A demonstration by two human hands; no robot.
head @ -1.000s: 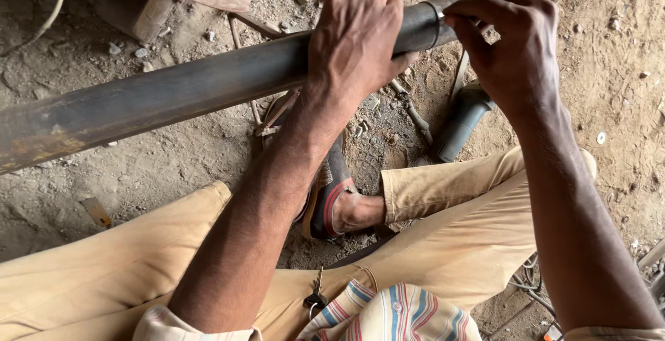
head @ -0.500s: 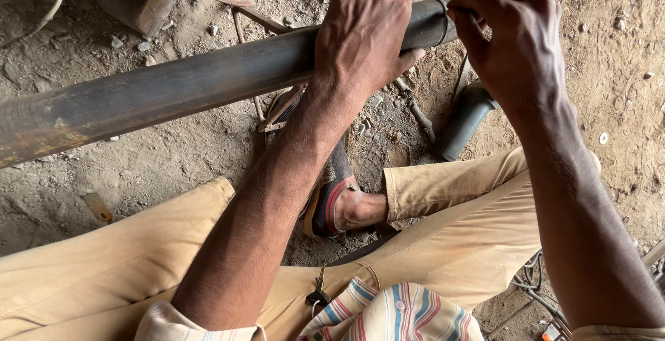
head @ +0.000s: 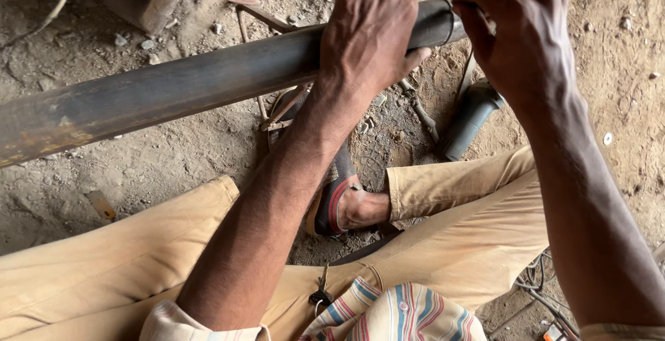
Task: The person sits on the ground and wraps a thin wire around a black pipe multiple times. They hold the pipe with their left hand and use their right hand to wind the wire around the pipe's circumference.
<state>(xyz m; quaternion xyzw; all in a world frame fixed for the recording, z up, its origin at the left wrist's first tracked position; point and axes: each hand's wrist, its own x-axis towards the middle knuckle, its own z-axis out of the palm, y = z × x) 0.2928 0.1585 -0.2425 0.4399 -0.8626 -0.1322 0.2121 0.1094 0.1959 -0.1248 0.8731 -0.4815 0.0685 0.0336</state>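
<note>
both hands point(head: 443, 36) on dark steel pipe point(head: 208, 85)

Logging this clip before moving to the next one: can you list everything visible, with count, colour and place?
long dark steel pipe: one, dark grey with rust patches, running from the left edge up to the upper right.
thin metal band: one, grey, around the pipe near its right end.
grey cylindrical power tool: one, lying on the dirt below the pipe's right end.
dirt floor: brown, strewn with small stones.
sandal: one, dark with red trim, on the foot at centre.
tan trousers: one pair, across the bottom.
striped shirt: one, multicoloured, bottom centre.
left hand: flat on the pipe, fingers spread.
right hand: fingers pinched at the band.
</note>
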